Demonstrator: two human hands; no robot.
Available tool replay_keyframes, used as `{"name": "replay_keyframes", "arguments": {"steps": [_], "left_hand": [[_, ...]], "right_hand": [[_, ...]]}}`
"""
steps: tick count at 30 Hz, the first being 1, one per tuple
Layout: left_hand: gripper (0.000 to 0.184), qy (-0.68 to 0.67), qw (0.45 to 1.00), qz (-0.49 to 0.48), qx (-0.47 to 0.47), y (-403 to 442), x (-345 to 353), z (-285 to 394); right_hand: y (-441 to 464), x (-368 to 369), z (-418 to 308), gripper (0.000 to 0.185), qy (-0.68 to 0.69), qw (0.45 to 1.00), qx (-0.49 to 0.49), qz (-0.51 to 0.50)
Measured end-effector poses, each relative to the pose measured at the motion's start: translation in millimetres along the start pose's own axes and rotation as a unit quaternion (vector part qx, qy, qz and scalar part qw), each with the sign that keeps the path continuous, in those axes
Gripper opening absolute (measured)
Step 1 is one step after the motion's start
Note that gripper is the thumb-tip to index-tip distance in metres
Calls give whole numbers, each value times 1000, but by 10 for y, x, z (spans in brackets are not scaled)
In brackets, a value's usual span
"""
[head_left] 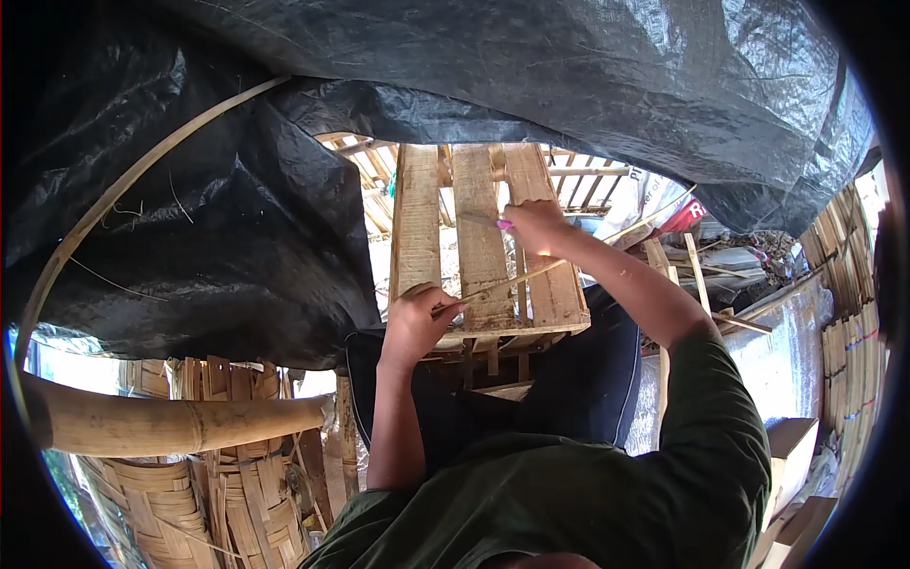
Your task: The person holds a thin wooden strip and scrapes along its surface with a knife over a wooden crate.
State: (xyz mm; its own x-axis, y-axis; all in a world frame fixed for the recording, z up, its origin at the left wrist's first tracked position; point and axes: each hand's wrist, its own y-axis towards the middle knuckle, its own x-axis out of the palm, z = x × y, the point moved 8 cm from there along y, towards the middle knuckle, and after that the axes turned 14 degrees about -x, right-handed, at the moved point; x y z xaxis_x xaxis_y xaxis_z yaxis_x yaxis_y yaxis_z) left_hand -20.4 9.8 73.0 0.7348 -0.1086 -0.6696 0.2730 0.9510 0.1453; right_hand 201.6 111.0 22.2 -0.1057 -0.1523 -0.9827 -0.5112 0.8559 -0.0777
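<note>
My left hand (417, 321) is closed around the near end of a long, thin bamboo strip (507, 284). The strip slants up to the right, passing by my right forearm. My right hand (538, 228) grips a knife (480, 220) with a pink handle, its blade pointing left over the slatted wooden bench (417, 228). Blade and strip look apart. Most of the knife's handle is hidden in my fingers.
Black plastic sheeting (607, 85) hangs overhead and down the left side. A thick bamboo pole (190, 424) lies at left above woven bamboo baskets (156, 493). Bundled bamboo slats (848, 370) stand at right, near loose wood sticks (699, 270) and a white-and-red sack (678, 204).
</note>
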Motion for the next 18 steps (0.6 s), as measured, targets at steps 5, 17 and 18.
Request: {"name": "replay_keyframes", "arguments": {"steps": [5,17,18], "left_hand": [[17,14,1000,1,6,-27,-4,46],[18,25,1000,0,11,-49,16,82],[18,18,1000,0,10,-67,18,83]], "right_hand": [[-411,-151,1752,18,-88,965,210,129],[-247,-25,1312,21,-82,984,53,151],[-224,90,1743,22,-121,979,146,75]]}}
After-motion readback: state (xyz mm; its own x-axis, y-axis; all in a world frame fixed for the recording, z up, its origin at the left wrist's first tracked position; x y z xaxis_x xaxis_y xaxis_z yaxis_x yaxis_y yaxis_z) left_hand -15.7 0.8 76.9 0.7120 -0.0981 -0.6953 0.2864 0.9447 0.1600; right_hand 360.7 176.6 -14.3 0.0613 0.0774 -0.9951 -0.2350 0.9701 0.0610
